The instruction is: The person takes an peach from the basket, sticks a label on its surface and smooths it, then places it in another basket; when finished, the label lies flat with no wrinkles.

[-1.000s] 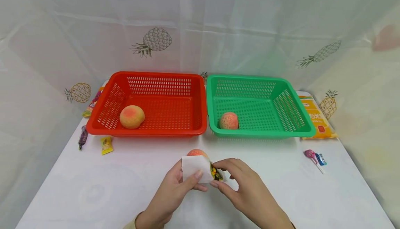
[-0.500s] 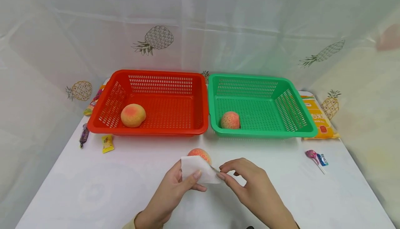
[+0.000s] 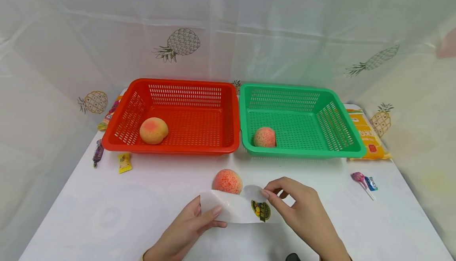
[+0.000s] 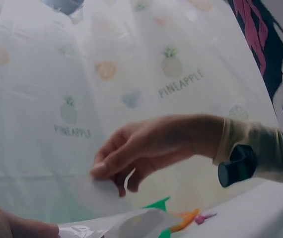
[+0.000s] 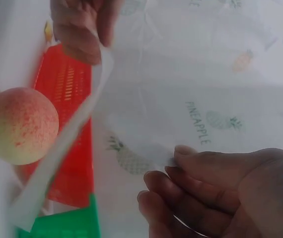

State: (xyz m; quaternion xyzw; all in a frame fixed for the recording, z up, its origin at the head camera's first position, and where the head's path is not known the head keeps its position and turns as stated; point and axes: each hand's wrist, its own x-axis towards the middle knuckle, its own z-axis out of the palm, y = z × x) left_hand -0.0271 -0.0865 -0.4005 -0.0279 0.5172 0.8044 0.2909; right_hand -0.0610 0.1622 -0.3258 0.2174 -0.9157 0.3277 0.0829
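My left hand [image 3: 192,223] holds a strip of glossy white sticker backing [image 3: 231,207] between thumb and fingers. A dark round label with yellow print [image 3: 261,210] shows on the strip's right part. Thumb and forefinger of my right hand [image 3: 299,201] pinch the edge of a pale round sticker [image 3: 252,192], seen from its plain side. In the left wrist view this sticker [image 4: 102,196] hangs from the right fingertips above the strip. A red-speckled peach [image 3: 228,182] sits on the table just behind the strip, partly covered by it.
A red basket [image 3: 178,149] holds one peach [image 3: 154,130]; the green basket [image 3: 306,153] beside it holds another peach [image 3: 265,137]. Small candies, a yellow packet [image 3: 124,163] and a lollipop [image 3: 360,178] among them, lie at both sides. An orange bag [image 3: 370,138] lies right of the green basket.
My right hand has moved right and slightly up, and the round sticker has come away from the strip. The strip has tipped lower, uncovering more of the peach and a label.
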